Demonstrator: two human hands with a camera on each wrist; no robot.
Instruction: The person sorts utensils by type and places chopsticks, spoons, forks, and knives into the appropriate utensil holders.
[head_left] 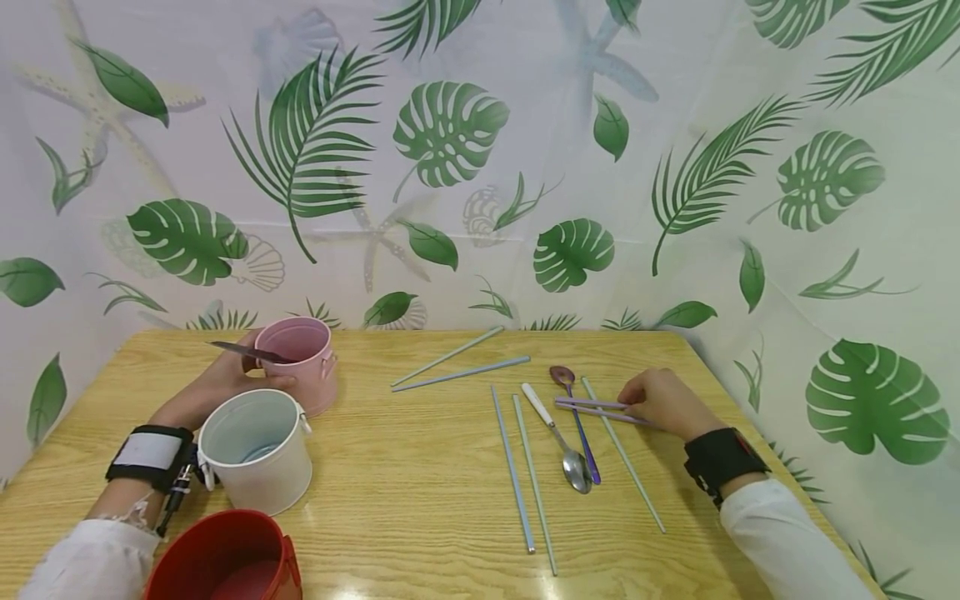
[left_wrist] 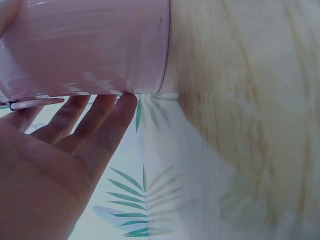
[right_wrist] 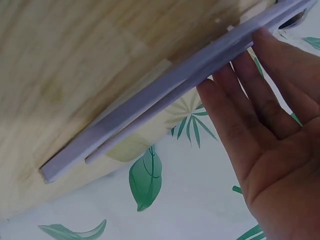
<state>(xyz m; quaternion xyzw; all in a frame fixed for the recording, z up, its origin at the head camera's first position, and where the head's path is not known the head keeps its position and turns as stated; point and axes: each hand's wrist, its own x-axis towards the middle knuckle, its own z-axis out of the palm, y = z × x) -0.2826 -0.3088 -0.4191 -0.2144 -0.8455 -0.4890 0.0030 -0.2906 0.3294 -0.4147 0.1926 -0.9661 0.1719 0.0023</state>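
My left hand (head_left: 217,382) grips a small pink bucket (head_left: 318,385) at the table's back left, thumb near me and fingers round the far side. In the left wrist view those fingertips lie against the wall of the pink bucket (left_wrist: 90,50). A dark, flat, blade-like piece (head_left: 251,352) slants across its rim. At the right, my right hand (head_left: 667,404) pinches two purple chopsticks (head_left: 592,403) between thumb and fingertips. They pass over a purple spoon (head_left: 579,429) and a pale green chopstick (head_left: 626,458). The right wrist view shows the purple chopsticks (right_wrist: 145,102) close to the tabletop.
Nearer than the pink bucket stand a white bucket (head_left: 262,475) and a red bucket (head_left: 288,575). A white-handled spoon (head_left: 576,471), a blue chopstick (head_left: 512,471) and a green chopstick (head_left: 534,483) lie mid-table. Farther back lie another green (head_left: 450,354) and blue chopstick (head_left: 461,374). A leaf-print cloth (head_left: 480,250) hangs behind.
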